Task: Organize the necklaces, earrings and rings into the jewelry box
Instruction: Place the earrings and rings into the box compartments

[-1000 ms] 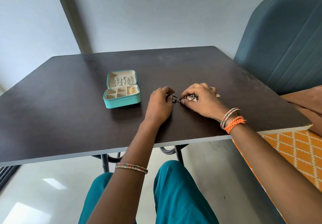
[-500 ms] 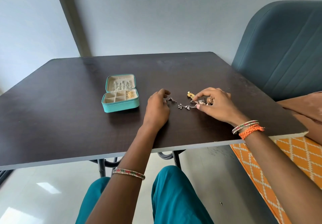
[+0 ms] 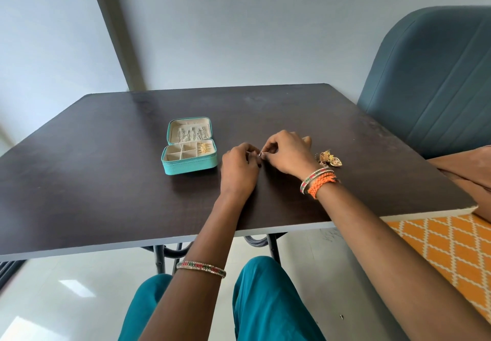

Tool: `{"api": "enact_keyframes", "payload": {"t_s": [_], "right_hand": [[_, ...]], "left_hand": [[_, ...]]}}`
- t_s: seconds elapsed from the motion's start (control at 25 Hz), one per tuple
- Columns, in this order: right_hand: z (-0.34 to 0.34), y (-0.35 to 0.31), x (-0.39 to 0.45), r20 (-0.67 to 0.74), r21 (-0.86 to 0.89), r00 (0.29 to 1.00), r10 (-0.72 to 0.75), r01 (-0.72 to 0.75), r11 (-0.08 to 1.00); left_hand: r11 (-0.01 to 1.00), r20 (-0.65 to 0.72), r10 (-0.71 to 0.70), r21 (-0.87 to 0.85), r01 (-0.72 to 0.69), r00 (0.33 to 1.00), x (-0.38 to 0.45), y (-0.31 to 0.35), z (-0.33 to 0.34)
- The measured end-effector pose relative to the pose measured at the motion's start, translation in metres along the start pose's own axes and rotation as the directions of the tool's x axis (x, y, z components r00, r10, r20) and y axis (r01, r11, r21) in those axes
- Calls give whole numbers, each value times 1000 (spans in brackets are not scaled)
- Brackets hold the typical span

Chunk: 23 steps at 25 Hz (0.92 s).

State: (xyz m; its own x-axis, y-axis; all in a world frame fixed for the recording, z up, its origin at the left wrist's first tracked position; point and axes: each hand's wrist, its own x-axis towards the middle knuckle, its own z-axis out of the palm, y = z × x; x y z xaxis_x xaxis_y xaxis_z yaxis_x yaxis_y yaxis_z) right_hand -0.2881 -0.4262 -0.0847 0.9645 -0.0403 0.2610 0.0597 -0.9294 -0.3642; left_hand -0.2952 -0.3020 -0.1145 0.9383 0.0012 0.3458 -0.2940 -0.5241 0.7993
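A small teal jewelry box (image 3: 170,167) lies open on the dark table (image 3: 106,181). Silver pieces hang in its lid, and gold earrings sit in its right compartment. Just right of the box, my left hand (image 3: 239,170) and my right hand (image 3: 288,154) meet, both pinching one small silver piece (image 3: 261,154) between their fingertips. What kind of piece it is I cannot tell. A few gold earrings (image 3: 329,158) lie loose on the table behind my right wrist.
A blue-grey padded chair (image 3: 430,88) stands at the table's right side. An orange patterned mat (image 3: 451,247) lies on the floor below the right edge. My knees in teal trousers (image 3: 265,301) are under the near edge.
My right hand has moved left from the loose pieces to meet my left hand. The silver pieces that lay between the hands are now off the table, and one is pinched by both hands.
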Motion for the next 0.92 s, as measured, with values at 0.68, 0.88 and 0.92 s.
{"api": "enact_keyframes", "payload": {"t_s": [0.68, 0.88, 0.92], "right_hand": [[13, -28, -41, -256, 631, 954, 155, 43, 775], [-10, 6, -39, -256, 653, 950, 180, 33, 756], [-20, 19, -37, -261, 640, 944, 202, 12, 769]], "left_hand": [[774, 56, -88, -624, 104, 994, -3, 5, -11], [764, 51, -139, -629, 140, 989, -3, 7, -8], [772, 53, -135, -620, 139, 989, -3, 7, -8]]}}
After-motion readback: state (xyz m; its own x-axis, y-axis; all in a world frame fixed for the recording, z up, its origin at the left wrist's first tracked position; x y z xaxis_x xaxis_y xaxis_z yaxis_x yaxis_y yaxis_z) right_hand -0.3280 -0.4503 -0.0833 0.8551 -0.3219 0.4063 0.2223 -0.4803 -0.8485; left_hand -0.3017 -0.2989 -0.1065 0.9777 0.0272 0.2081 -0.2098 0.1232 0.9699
